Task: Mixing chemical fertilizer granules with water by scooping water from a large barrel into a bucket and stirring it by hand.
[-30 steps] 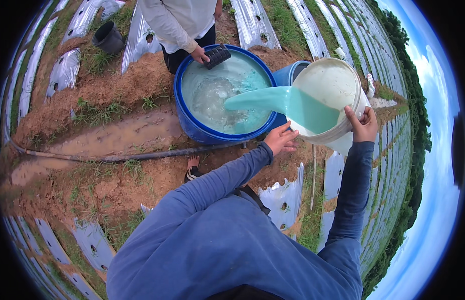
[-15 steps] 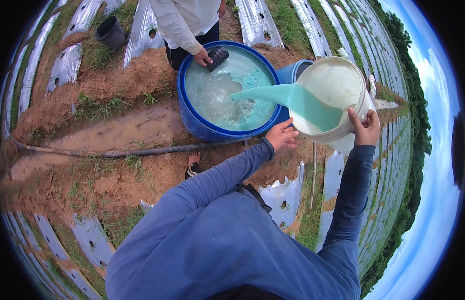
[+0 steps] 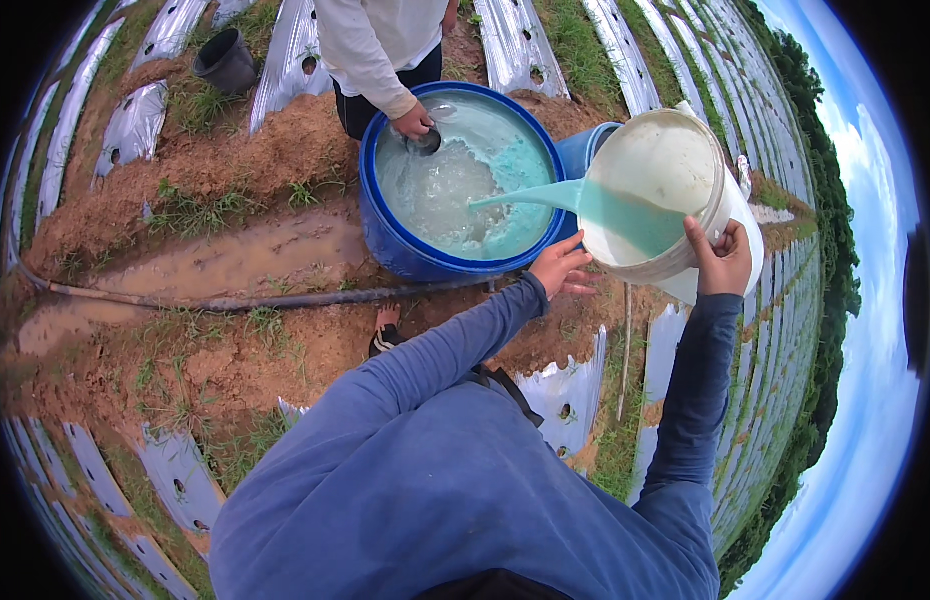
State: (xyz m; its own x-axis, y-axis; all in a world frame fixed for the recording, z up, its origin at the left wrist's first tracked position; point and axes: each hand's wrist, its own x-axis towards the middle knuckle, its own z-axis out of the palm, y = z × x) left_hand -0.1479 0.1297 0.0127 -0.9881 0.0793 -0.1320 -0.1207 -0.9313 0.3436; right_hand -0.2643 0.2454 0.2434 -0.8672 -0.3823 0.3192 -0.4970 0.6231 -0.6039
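Observation:
A white bucket [image 3: 650,155] is tilted over to the left, with pale green liquid [image 3: 640,222] in it. My right hand [image 3: 722,255] grips its near right side, thumb over the rim. My left hand [image 3: 562,268] supports the rim's lower left, fingers partly spread against the bucket. A stream of liquid runs from the lip into a round blue drum [image 3: 368,190], where the cloudy water [image 3: 435,195] swirls and foams. Across the drum, another person's hand [image 3: 413,121] holds a dark cup-like container [image 3: 425,143] dipped at the water's surface.
Behind the bucket stand a smaller blue container [image 3: 577,150] and a white container [image 3: 750,235]. A dark hose [image 3: 235,303] lies along the muddy ground below the drum. Farther left is a black bucket [image 3: 225,62]. Rows of silver plastic mulch [image 3: 525,45] surround us.
The pour stream has thinned and the liquid in the white bucket is lower. The other person's dark container has tipped and sunk lower into the water.

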